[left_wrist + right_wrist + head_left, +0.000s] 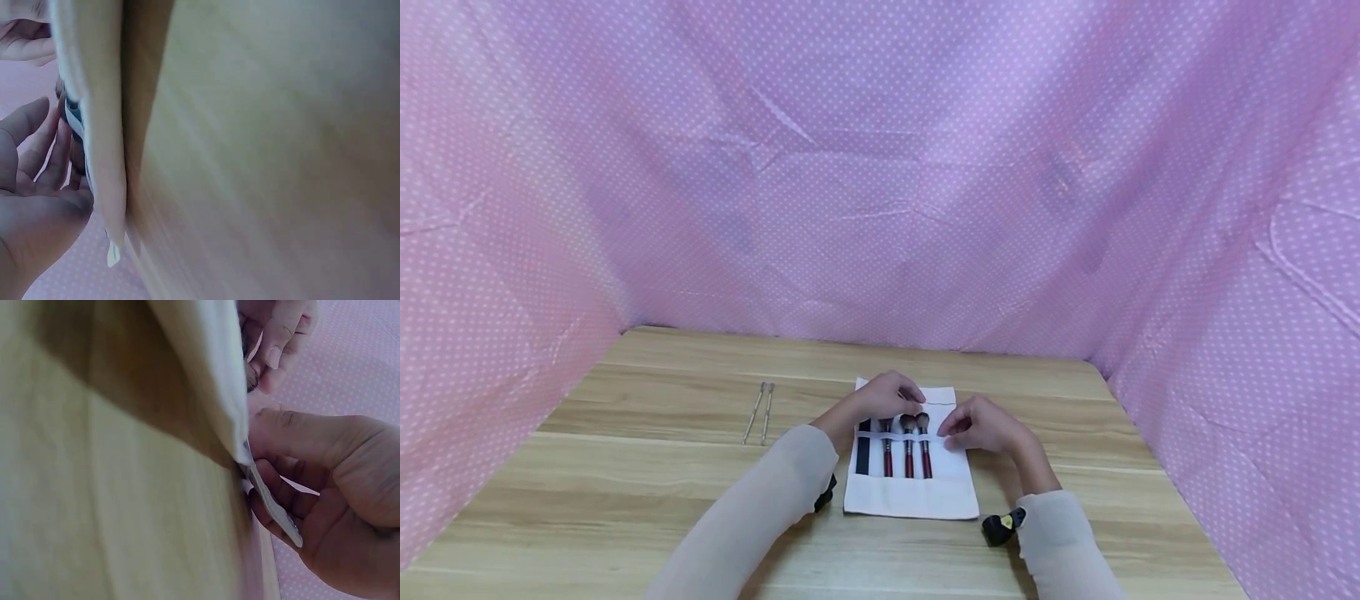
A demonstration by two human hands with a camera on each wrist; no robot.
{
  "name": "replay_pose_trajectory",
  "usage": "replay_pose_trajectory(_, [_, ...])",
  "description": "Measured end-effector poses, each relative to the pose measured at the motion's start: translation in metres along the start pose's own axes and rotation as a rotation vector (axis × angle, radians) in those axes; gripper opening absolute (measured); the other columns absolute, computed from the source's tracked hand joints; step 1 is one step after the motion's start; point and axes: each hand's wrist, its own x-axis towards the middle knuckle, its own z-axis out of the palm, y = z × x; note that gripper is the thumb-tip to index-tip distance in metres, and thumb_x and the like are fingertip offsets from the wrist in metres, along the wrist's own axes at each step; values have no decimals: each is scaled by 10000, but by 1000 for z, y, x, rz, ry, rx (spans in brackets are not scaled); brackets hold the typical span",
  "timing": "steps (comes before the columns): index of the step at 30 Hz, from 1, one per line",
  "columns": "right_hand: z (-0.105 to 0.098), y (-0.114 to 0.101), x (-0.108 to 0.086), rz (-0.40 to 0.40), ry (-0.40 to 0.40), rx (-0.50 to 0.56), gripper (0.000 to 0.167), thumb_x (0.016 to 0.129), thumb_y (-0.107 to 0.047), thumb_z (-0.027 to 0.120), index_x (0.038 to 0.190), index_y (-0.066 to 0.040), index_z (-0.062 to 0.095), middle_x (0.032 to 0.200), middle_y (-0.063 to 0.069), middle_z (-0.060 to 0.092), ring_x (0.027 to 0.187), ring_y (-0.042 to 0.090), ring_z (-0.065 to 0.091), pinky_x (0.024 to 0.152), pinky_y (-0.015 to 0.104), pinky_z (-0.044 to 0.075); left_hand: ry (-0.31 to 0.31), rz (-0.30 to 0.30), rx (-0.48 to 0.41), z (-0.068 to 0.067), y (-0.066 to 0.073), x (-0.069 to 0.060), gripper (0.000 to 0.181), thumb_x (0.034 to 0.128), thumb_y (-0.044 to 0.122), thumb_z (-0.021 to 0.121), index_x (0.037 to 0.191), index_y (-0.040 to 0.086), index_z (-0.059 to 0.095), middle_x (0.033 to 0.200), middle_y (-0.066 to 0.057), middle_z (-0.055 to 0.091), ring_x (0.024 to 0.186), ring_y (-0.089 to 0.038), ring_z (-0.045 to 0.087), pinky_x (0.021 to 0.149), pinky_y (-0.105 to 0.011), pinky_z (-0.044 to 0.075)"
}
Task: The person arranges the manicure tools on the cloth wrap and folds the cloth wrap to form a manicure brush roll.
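Observation:
A white cloth brush roll lies flat on the table, with several red-handled brushes side by side under its pale elastic band. Over the brush heads hovers the left hand, its fingers loosely bent; in the left wrist view the left hand has its fingertips close to the brushes, and contact cannot be told. The right hand is at the roll's right edge near the band's end. Seen in the right wrist view, the right hand has thumb and curled fingers around the cloth edge.
Two thin silver sticks lie on the wooden table left of the roll. A black wrist camera is strapped below the right hand. Pink dotted cloth hangs behind and along both sides of the table.

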Motion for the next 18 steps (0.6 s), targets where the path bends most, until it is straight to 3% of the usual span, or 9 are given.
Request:
replay_pose_trajectory(5, [2,1,-1,-4,-1,5,119,842,-38,826,930,-115,804,875,-32,719,799,136,612,706,256,523,66,12,-19,-12,3,-7,167,1000,165,673,1113,82,763,1057,23,737,1004,-140,651,911,-350,539])
replay_pose_trajectory(10, [3,2,1,4,2,4,119,848,-31,819,893,-137,787,842,-41,693,788,136,588,686,248,504,94,33,-37,-34,3,-23,203,1025,193,640,1138,59,742,1045,13,724,1011,-156,650,902,-358,551])
replay_pose_trajectory(18, [3,1,3,5,6,7,121,853,-24,813,876,-134,766,813,-32,675,779,148,572,671,245,496,157,-3,-19,-75,-14,-57,227,1026,189,626,1167,40,724,1073,-14,721,1038,-191,656,937,-390,551])
